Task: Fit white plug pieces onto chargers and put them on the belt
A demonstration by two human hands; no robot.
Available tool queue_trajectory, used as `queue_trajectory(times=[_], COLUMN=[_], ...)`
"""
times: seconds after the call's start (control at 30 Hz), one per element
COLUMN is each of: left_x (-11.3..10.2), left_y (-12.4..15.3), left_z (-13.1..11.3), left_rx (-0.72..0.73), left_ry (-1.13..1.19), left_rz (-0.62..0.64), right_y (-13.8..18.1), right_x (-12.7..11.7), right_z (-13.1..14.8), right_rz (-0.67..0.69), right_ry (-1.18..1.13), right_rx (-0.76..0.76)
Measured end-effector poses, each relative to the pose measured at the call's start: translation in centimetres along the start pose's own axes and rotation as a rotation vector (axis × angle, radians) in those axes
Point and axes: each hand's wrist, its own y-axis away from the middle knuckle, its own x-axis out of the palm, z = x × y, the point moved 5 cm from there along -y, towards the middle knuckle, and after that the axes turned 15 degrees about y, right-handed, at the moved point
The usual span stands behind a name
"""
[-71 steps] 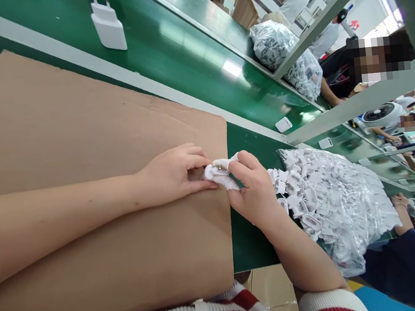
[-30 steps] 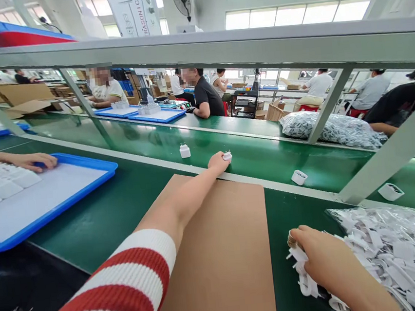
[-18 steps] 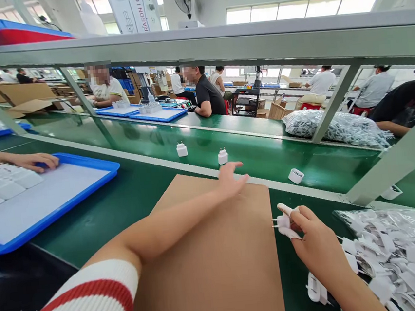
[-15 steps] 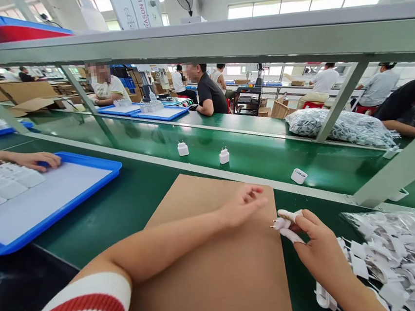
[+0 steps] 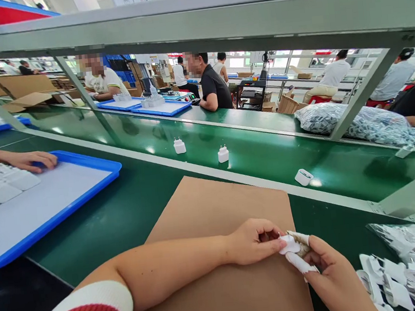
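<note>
My right hand (image 5: 330, 266), with white coverings on its thumb and fingertips, pinches a small white plug piece (image 5: 289, 243) above the right side of a brown cardboard sheet (image 5: 219, 281). My left hand (image 5: 258, 241) reaches in from the left, and its thumb and fingertips close on the other end of the same piece. Fingers hide most of the piece, its pins included. Beside my right hand lies a heap of white plastic housings (image 5: 399, 279).
White two-pin chargers (image 5: 223, 154) stand on the green conveyor (image 5: 148, 146); a white housing (image 5: 304, 177) lies farther right. At left, a co-worker's hand (image 5: 37, 161) rests over a blue-rimmed tray (image 5: 87, 206) of chargers. A metal shelf frame (image 5: 195, 27) spans overhead, with a slanted post (image 5: 365, 94).
My left hand has moved right and down and now grips the plug piece, which only my right hand held before. The view has tilted down slightly.
</note>
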Motion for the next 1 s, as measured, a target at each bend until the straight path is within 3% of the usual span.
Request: queue_trajectory(times=[0.23,0.47,0.73,0.83,0.93,1.0], left_x=[0.0,0.0,0.2,0.2,-0.2,-0.6], left_y=[0.2,0.1,0.2,0.1,0.0,-0.3], left_z=[0.1,-0.3,-0.4,-0.4,-0.6,-0.5], left_rx=[-0.103,-0.061,-0.004,-0.02,-0.038,-0.053], left_ry=[-0.017,-0.082,-0.093,-0.031,0.073,0.138], left_rz=[0.007,0.024,0.085,0.061,-0.007,-0.074], right_y=[0.6,0.9,0.7,0.4,0.6,1.3], right_x=[-0.6,0.4,0.7,-0.2,-1.4,-1.3], right_z=[2.4,2.6,2.7,2.7,3.3,4.0], right_rz=[-0.104,0.026,0.051,-0.004,-0.073,-0.008], right_ry=[0.207,0.29,0.219,0.159,-0.03,-0.245], right_rx=[-0.067,-0.097,-0.172,-0.185,-0.098,0.002])
